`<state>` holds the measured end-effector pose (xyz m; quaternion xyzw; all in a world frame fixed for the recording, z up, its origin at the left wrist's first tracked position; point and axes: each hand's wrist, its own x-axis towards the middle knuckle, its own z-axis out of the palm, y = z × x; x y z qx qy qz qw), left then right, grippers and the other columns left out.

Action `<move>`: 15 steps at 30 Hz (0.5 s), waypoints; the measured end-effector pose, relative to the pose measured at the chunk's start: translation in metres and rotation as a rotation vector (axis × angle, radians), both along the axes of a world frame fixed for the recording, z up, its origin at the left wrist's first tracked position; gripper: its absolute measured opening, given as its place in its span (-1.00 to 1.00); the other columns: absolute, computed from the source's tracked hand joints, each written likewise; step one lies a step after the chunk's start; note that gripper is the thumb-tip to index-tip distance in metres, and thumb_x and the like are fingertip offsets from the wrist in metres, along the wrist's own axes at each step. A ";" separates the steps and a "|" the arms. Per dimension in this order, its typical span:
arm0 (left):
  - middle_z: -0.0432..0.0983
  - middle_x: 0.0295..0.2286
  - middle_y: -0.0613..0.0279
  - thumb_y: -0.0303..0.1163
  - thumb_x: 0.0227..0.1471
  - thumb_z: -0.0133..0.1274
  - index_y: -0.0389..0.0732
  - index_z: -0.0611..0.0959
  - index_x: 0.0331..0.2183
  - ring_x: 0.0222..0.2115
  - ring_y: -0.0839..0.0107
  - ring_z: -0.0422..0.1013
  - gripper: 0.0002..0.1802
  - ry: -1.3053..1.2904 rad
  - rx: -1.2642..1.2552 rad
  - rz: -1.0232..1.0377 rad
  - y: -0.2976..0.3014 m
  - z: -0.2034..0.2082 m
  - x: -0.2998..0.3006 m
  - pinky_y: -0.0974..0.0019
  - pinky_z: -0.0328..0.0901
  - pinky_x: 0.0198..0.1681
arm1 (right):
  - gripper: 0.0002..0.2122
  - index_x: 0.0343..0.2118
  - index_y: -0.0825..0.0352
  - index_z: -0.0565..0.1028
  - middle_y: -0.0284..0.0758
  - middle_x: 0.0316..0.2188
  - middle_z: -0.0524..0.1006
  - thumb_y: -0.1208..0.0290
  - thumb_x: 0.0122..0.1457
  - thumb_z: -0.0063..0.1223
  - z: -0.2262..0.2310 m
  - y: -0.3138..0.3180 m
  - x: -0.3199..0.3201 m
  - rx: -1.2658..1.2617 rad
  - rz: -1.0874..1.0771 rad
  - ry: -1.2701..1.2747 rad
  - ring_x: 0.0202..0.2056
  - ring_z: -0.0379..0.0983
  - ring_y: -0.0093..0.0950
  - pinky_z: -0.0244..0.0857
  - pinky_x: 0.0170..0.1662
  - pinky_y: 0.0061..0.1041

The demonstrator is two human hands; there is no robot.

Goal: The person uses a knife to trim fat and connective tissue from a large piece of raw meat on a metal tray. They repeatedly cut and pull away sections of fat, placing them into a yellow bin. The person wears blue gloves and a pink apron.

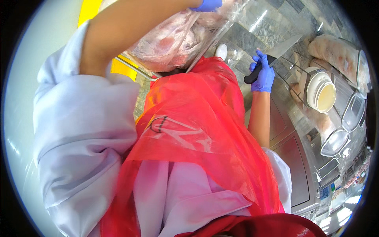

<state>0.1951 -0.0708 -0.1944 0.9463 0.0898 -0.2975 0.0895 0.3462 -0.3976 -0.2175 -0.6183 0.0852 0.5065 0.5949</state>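
Observation:
My right hand point(262, 75), in a blue glove, is closed round the black handle of a knife point(286, 46). Its broad blade points up and to the right, over the tiled floor. At the top edge is my left hand point(207, 5), gloved in blue too, beside a bulky mass of raw meat point(166, 45) under clear plastic. The picture's edge cuts that hand off, so its fingers do not show clearly. A bent metal frame point(136, 69) runs round the near end of the meat, close to my red plastic apron point(185, 106).
On the right, a wire rack point(283, 75) stands beside large meat pieces point(335, 51), a white round tub point(325, 96) and clear containers point(352, 112). Nearer are steel cabinet doors point(292, 170). A yellow strip point(89, 10) and pale wall point(23, 118) lie left.

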 end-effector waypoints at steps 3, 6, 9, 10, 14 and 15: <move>0.68 -0.35 0.04 -0.28 0.07 0.03 -0.12 0.75 -0.33 -0.31 0.04 0.62 -0.77 0.049 0.094 0.097 0.006 -0.009 0.007 -0.01 0.47 -0.26 | -0.68 0.00 0.44 0.52 -0.23 -0.38 0.60 0.26 0.38 0.08 0.010 -0.005 0.002 -0.031 0.035 -0.043 -0.60 0.42 -0.49 0.30 -0.53 -0.51; 0.67 -0.35 0.01 -0.22 0.11 0.04 -0.19 0.74 -0.30 -0.30 0.00 0.60 -0.71 -0.164 0.122 0.426 -0.008 -0.056 0.007 -0.03 0.45 -0.16 | -0.68 0.00 0.40 0.56 -0.32 -0.41 0.59 0.24 0.37 0.09 -0.001 -0.010 0.002 -0.013 0.020 -0.046 -0.57 0.41 -0.51 0.28 -0.50 -0.52; 0.62 -0.22 -0.06 -0.10 0.21 0.06 -0.19 0.68 -0.21 -0.19 -0.02 0.54 -0.65 -0.032 0.131 0.368 -0.065 0.009 0.012 0.02 0.41 -0.02 | -0.66 0.00 0.40 0.57 -0.32 -0.41 0.60 0.21 0.38 0.08 0.003 0.001 0.000 0.014 0.099 -0.059 -0.58 0.42 -0.51 0.28 -0.51 -0.53; 0.63 -0.21 -0.07 -0.10 0.21 0.06 -0.20 0.69 -0.21 -0.19 -0.03 0.54 -0.64 -0.165 0.070 0.415 -0.087 0.026 0.006 0.01 0.41 -0.03 | -0.66 0.00 0.40 0.57 -0.32 -0.41 0.60 0.21 0.38 0.07 0.006 0.006 -0.001 0.034 0.129 -0.069 -0.58 0.42 -0.51 0.28 -0.51 -0.54; 0.63 -0.25 -0.12 -0.06 0.23 0.05 -0.24 0.69 -0.22 -0.22 -0.02 0.57 -0.59 -0.512 -0.419 0.835 -0.162 0.071 -0.038 0.04 0.42 -0.10 | -0.66 -0.02 0.41 0.59 -0.29 -0.40 0.62 0.20 0.41 0.01 0.052 0.047 -0.013 0.094 0.287 -0.280 -0.56 0.42 -0.56 0.29 -0.48 -0.56; 0.61 -0.23 -0.13 -0.04 0.27 0.03 -0.25 0.66 -0.18 -0.23 0.01 0.56 -0.57 -0.502 -0.631 0.988 -0.177 0.090 -0.050 0.08 0.42 -0.09 | -0.66 0.00 0.38 0.60 -0.32 -0.38 0.62 0.20 0.42 -0.01 0.063 0.058 -0.020 0.155 0.326 -0.356 -0.53 0.41 -0.60 0.29 -0.43 -0.57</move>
